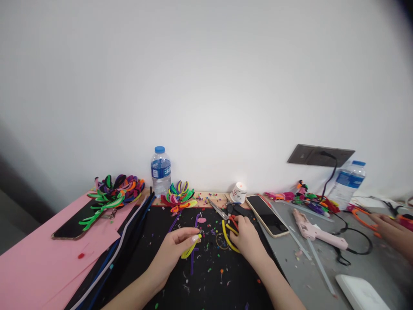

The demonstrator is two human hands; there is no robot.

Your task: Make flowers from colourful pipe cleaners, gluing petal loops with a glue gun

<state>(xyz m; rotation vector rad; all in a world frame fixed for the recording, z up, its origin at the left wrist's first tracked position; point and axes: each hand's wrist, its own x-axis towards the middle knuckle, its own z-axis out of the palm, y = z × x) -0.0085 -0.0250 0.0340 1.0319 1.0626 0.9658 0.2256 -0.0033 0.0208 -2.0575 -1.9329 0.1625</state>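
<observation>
My left hand (177, 247) is closed in a pinch on a yellow pipe cleaner (189, 251) that hangs in a loop from the fingertips. A purple pipe cleaner (192, 261) lies just under it on the black mat (174, 286). My right hand (249, 241) rests low over the mat, fingers curled at the red handle of the scissors (220, 211), whose blades point away to the left. A curved yellow strip (227, 241) lies against those fingers; its far end is hidden. Small coloured beads and scraps are scattered between the hands.
Pipe-cleaner bundles (118, 191) and a water bottle (160, 172) stand at the back left. A paper cup (238, 192) and a phone (267, 215) sit beyond my right hand. Farther right are a pink glue gun (318, 232) and another person's hand (392, 232).
</observation>
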